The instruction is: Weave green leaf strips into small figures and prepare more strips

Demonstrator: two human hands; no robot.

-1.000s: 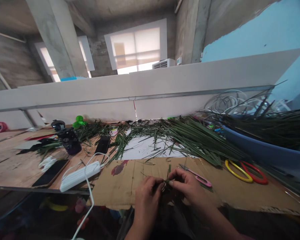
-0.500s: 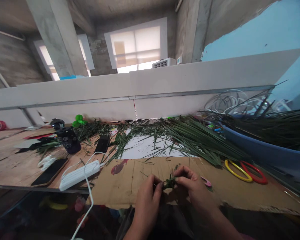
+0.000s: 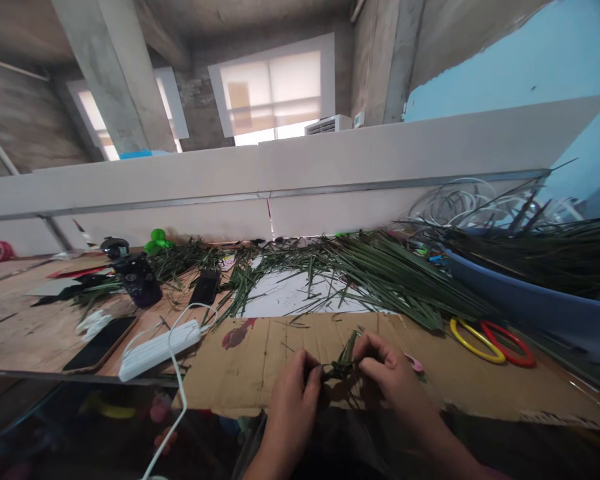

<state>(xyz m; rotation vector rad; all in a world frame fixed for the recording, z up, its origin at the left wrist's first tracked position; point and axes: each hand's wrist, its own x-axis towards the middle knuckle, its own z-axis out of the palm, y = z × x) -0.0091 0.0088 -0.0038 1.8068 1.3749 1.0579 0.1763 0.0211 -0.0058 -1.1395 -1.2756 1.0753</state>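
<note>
A small dark green bundle of folded leaf strips (image 3: pixel 341 368) is held between both hands, low over the cardboard (image 3: pixel 250 380). My left hand (image 3: pixel 297 387) pinches its left end between thumb and forefinger. On the other side, my right hand (image 3: pixel 383 363) has its fingers closed at the bundle's right edge. A pointed leaf piece sticks up from the bundle beside the right fingers. Just past the right hand lies a small pink loop (image 3: pixel 414 363), partly hidden. Scissors with one yellow and one red handle (image 3: pixel 509 345) lie farther right.
Long green leaves (image 3: pixel 395 273) and cut scraps lie over white paper (image 3: pixel 275 293) behind the cardboard. A blue tub (image 3: pixel 520 287) full of leaves stands at right. Left are a white power strip (image 3: pixel 160 350), phones (image 3: pixel 100 345) and a dark bottle (image 3: pixel 137 280).
My right hand has shifted slightly right, away from the left. The leaf bundle now shows a wider upright piece between the hands. My left hand has barely moved.
</note>
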